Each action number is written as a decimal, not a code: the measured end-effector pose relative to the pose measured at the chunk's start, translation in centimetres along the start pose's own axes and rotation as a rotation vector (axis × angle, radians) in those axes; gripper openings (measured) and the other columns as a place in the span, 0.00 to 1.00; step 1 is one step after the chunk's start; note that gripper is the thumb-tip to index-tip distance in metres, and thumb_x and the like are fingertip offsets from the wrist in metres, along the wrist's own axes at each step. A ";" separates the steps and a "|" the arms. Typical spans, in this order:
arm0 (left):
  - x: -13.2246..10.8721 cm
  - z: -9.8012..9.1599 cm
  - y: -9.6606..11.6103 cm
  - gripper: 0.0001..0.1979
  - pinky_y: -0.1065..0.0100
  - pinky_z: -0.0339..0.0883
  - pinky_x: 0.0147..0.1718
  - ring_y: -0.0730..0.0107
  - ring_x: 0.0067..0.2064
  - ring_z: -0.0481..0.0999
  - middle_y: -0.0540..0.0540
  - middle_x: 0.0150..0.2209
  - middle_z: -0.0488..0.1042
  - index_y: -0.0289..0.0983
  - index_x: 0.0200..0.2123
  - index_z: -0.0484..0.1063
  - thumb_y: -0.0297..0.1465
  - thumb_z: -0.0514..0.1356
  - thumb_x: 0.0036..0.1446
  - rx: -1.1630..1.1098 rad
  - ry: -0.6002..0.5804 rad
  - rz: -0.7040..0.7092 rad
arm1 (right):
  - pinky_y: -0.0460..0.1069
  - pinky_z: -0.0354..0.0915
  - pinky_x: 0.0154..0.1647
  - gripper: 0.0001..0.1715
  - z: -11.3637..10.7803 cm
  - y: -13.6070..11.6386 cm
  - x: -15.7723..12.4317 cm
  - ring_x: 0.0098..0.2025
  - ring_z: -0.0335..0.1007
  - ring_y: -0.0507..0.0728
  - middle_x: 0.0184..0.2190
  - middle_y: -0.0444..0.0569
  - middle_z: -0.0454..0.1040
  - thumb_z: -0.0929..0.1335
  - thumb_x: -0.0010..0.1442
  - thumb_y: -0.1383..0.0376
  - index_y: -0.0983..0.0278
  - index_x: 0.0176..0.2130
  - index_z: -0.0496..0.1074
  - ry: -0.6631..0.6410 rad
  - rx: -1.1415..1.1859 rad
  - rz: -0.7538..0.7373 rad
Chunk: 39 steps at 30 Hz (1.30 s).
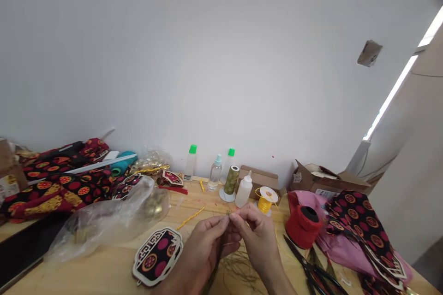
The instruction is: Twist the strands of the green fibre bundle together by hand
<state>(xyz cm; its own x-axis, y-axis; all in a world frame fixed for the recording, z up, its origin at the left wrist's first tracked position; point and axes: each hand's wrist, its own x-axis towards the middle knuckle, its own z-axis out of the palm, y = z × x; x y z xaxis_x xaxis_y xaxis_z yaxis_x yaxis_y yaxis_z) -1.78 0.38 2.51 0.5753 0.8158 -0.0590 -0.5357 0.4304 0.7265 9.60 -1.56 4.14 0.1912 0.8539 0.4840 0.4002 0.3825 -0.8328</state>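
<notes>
Olive-green thread strands (221,251) run from the fingertips down between the two hands and spread into a loose tangle on the worktop (104,269) at 6 o'clock. Left hand (207,244) and right hand (258,235) meet at the fingertips, both pinched on the upper end of the strands near the centre of the lower view. Whether a needle or a knot sits at the pinch is too small to tell. At 12 o'clock of the hands stand an olive thread cone (231,180), a white squeeze bottle (244,190) and a yellow cord spool (266,200), with two green-capped bottles (190,162) against the wall behind. At 3 o'clock sits a red cord spool (303,227), with scissors (308,265) just below it. At 9 o'clock lie a patterned fabric piece with white trim (157,254) and a clear plastic bag (110,221). Patterned red and black cloth (58,184) is heaped at the far left.
</notes>
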 end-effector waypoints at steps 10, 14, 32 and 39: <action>0.4 -0.3 -0.1 0.15 0.75 0.34 0.13 0.84 0.15 0.41 0.59 0.12 0.50 0.31 0.18 0.67 0.38 0.58 0.46 0.311 -0.015 0.035 | 0.46 0.58 0.27 0.12 0.0 0.8 -0.4 0.25 0.60 0.52 0.17 0.43 0.64 0.66 0.50 0.66 0.65 0.18 0.71 0.015 0.040 0.003; 0.7 -0.6 -0.2 0.16 0.73 0.32 0.14 0.84 0.14 0.39 0.60 0.11 0.46 0.34 0.16 0.63 0.40 0.58 0.44 0.374 -0.019 0.016 | 0.45 0.59 0.25 0.11 -0.2 0.9 -0.4 0.24 0.60 0.52 0.18 0.44 0.65 0.68 0.47 0.61 0.65 0.19 0.73 0.018 0.197 0.114; 0.6 -0.8 -0.6 0.15 0.74 0.35 0.13 0.84 0.14 0.47 0.57 0.14 0.56 0.31 0.24 0.73 0.40 0.59 0.43 0.581 -0.024 0.003 | 0.46 0.57 0.28 0.13 -2.3 0.5 0.0 0.25 0.61 0.53 0.19 0.45 0.70 0.70 0.43 0.58 0.66 0.19 0.75 -0.111 0.273 0.303; 0.6 -0.9 -0.7 0.14 0.74 0.36 0.13 0.83 0.14 0.47 0.57 0.13 0.55 0.32 0.25 0.73 0.39 0.58 0.44 0.584 -0.035 -0.005 | 0.45 0.55 0.28 0.11 -2.4 0.9 0.1 0.24 0.58 0.50 0.17 0.42 0.66 0.69 0.43 0.62 0.67 0.17 0.72 -0.007 0.319 0.256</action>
<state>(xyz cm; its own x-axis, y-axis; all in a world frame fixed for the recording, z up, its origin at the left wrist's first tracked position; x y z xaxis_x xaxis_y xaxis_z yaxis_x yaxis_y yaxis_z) -1.57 0.87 1.35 0.6025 0.7967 -0.0475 -0.1093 0.1413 0.9839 12.10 -1.97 4.09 0.2421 0.9378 0.2490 0.0422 0.2462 -0.9683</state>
